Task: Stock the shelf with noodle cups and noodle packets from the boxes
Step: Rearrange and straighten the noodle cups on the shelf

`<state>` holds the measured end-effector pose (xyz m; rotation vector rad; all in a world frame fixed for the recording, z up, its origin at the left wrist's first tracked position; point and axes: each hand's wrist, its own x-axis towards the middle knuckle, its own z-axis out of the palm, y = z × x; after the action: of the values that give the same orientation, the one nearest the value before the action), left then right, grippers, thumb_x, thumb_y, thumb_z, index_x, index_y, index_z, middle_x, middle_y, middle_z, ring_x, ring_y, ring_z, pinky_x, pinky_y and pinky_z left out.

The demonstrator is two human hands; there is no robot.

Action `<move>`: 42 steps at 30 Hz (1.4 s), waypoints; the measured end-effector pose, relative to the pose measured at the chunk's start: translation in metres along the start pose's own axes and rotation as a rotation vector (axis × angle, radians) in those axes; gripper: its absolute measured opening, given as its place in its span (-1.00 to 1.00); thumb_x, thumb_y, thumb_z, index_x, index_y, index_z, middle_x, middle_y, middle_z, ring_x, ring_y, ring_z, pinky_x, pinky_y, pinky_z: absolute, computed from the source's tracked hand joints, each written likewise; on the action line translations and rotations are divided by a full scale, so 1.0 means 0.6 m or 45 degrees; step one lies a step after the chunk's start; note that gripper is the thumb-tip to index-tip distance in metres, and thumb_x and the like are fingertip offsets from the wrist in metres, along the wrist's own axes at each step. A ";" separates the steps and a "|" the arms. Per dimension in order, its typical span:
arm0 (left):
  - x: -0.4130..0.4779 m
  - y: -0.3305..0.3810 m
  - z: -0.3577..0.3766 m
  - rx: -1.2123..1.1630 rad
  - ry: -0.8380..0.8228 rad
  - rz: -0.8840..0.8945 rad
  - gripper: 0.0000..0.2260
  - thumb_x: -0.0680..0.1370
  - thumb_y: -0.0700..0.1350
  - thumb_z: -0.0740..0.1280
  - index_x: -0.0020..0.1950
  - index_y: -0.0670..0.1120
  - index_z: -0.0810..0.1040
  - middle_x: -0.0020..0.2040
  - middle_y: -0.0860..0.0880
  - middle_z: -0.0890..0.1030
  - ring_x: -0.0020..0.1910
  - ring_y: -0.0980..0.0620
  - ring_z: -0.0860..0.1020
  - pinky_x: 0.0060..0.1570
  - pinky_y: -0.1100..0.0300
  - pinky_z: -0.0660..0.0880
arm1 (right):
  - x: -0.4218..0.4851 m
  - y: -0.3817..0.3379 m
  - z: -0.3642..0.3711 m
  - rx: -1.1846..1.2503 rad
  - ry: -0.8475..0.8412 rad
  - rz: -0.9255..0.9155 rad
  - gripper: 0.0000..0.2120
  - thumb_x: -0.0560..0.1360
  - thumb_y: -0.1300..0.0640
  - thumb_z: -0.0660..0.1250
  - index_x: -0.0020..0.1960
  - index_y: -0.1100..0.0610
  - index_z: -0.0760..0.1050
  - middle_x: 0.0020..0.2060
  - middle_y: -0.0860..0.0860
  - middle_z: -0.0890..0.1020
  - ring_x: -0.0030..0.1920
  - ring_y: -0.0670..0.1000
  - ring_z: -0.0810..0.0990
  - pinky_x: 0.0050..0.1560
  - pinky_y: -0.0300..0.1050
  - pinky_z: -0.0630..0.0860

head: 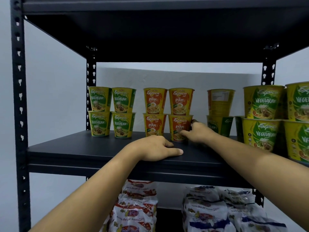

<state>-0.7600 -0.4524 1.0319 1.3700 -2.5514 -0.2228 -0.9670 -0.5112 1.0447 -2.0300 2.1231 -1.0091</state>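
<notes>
noodle cups [155,101] stacked in twos on shelf [83,148] | noodle packets [137,211] piled beneath it

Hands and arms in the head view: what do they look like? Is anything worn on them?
Both are bare. The left hand and right hand wear no gloves, and no watch, bracelet or ring shows. The left forearm and right forearm have no sleeves within the picture. Part of the right hand is hidden behind an orange noodle cup.
</notes>
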 end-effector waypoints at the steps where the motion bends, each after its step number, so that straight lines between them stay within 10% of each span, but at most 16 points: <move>1: 0.000 0.000 0.000 0.004 -0.003 -0.001 -0.33 0.58 0.43 0.16 0.56 0.05 0.42 0.54 0.02 0.42 0.47 -0.03 0.40 0.37 0.08 0.32 | -0.003 0.000 0.000 -0.019 -0.008 0.000 -0.39 0.54 -0.28 0.35 0.43 0.08 0.40 0.27 0.08 0.60 0.18 0.09 0.60 0.09 -0.04 0.55; 9: 0.002 -0.007 0.000 -0.006 0.013 0.007 -0.31 0.55 0.46 0.18 0.55 0.08 0.43 0.55 0.05 0.41 0.48 -0.01 0.40 0.33 0.11 0.32 | -0.052 0.007 -0.033 -0.224 -0.217 0.001 -0.38 0.53 -0.31 0.34 0.42 0.07 0.46 0.30 0.05 0.59 0.09 0.02 0.55 0.03 -0.10 0.48; 18: -0.003 -0.002 -0.004 -0.037 0.007 0.105 -0.45 0.60 0.37 0.20 0.50 0.12 0.48 0.49 0.11 0.48 0.40 0.05 0.46 0.38 0.08 0.37 | -0.182 0.046 -0.130 -0.385 -0.441 -0.088 -0.45 0.59 -0.34 0.21 0.52 -0.18 0.36 0.51 -0.16 0.38 0.49 -0.06 0.34 0.31 -0.17 0.24; 31: 0.009 0.005 -0.014 -0.042 -0.029 0.277 -0.57 0.64 0.25 0.25 0.49 0.17 0.49 0.48 0.17 0.47 0.34 0.17 0.43 0.33 0.19 0.32 | -0.228 0.080 -0.110 -0.303 -0.292 -0.043 -0.44 0.64 -0.33 0.06 0.57 -0.15 0.31 0.55 -0.14 0.33 0.55 -0.02 0.27 0.52 -0.09 0.15; 42: 0.035 0.061 0.007 -0.027 -0.037 0.358 -0.56 0.66 0.24 0.23 0.50 0.15 0.48 0.50 0.13 0.46 0.42 0.11 0.43 0.27 0.22 0.30 | -0.240 0.096 -0.109 -0.378 -0.048 -0.133 -0.53 0.63 -0.28 0.13 0.37 -0.09 0.56 0.29 -0.07 0.63 0.27 0.00 0.55 0.30 0.03 0.50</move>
<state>-0.8013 -0.4498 1.0397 0.9906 -2.7173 -0.2186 -1.0264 -0.3572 1.0115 -2.2891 2.2852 -0.6922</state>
